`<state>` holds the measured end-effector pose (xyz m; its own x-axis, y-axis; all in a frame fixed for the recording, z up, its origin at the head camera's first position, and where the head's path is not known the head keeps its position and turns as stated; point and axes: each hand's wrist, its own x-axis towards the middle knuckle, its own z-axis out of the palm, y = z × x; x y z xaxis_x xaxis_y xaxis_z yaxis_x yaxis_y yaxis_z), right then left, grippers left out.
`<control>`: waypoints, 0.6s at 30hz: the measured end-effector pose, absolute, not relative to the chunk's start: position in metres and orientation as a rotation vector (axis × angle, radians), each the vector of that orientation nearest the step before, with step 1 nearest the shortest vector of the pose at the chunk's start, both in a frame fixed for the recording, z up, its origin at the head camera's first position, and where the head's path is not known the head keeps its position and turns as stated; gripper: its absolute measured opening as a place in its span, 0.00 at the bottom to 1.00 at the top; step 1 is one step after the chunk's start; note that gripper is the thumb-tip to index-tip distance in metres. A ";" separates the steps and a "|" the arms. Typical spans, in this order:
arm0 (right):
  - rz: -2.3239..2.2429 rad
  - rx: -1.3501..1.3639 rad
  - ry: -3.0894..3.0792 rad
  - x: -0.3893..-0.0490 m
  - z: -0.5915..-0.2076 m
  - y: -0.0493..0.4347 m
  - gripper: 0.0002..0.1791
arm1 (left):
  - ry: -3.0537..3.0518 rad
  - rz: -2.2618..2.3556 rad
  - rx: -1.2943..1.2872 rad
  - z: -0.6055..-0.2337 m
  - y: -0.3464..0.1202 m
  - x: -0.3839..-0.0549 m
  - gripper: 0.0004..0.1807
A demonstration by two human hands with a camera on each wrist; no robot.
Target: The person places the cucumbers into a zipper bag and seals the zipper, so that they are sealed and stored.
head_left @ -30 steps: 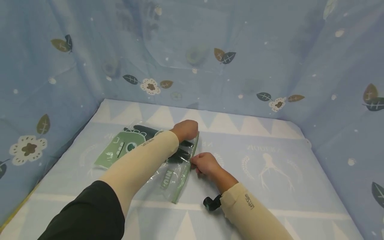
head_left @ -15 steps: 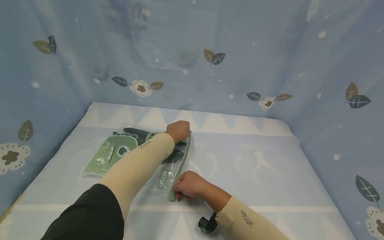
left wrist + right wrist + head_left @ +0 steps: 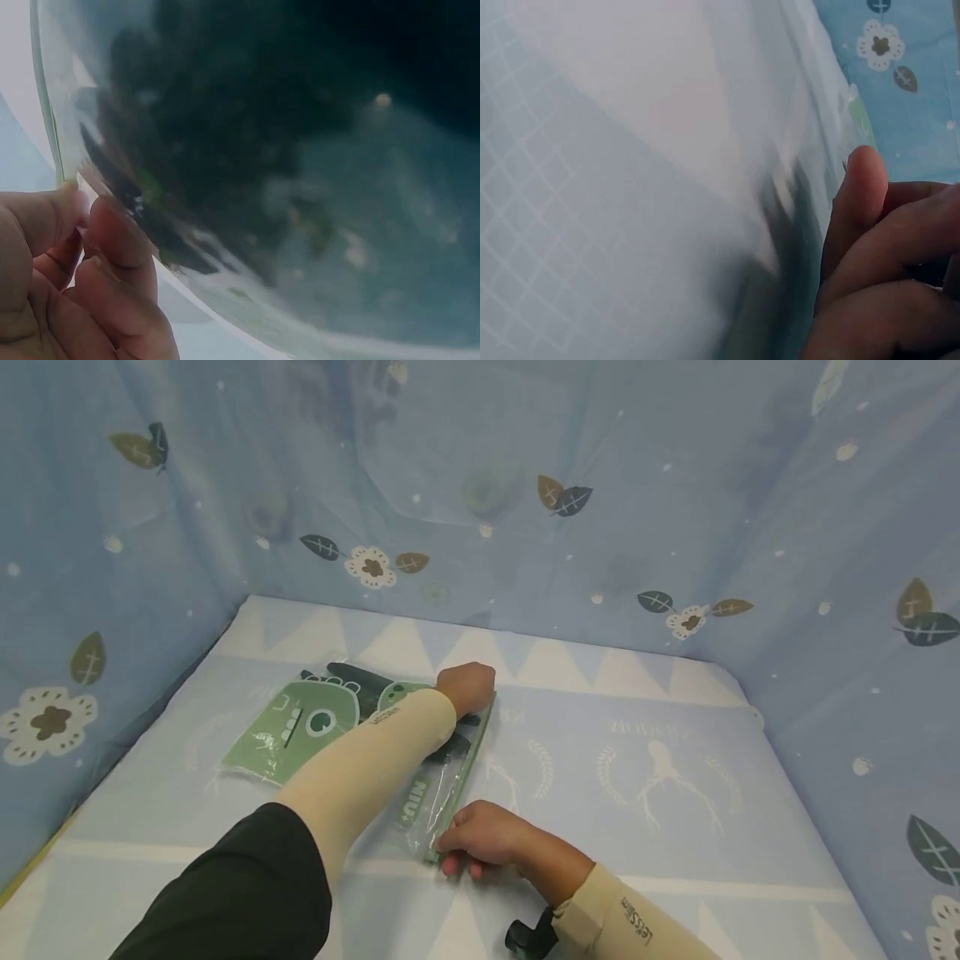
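Observation:
A clear plastic zip bag [image 3: 437, 793] lies flat left of centre in the head view, with a green strip [image 3: 474, 758] along its right edge. Inside show a green monster face [image 3: 288, 731] and dark, finger-like shapes [image 3: 360, 677]. My left hand [image 3: 467, 687] pinches the strip's far end between thumb and fingers; the left wrist view shows that hand [image 3: 90, 277] at the bag's edge. At the strip's near end, my right hand [image 3: 487, 837] grips the corner with thumb and forefinger. My left sleeve covers part of the bag.
The bag lies on a pale blue and white patterned cloth [image 3: 600, 785]. Blue flowered curtains [image 3: 480, 577] rise at the back and both sides. A small black camera mount [image 3: 531, 937] sits on my right wrist.
My right hand has slid along the green strip from its middle to its near end, towards me. My left hand keeps its hold on the far end.

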<state>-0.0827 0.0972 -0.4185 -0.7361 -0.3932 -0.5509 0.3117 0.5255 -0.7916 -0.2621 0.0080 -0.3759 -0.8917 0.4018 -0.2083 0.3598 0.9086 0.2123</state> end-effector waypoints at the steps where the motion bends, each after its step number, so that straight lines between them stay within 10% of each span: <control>1: -1.268 -0.053 2.014 -0.082 -0.420 0.097 0.10 | 2.814 0.243 0.573 -0.375 0.008 -0.261 0.16; 18: -1.154 0.011 2.512 -0.115 -0.374 0.163 0.17 | 2.904 0.605 0.471 -0.328 -0.049 -0.235 0.13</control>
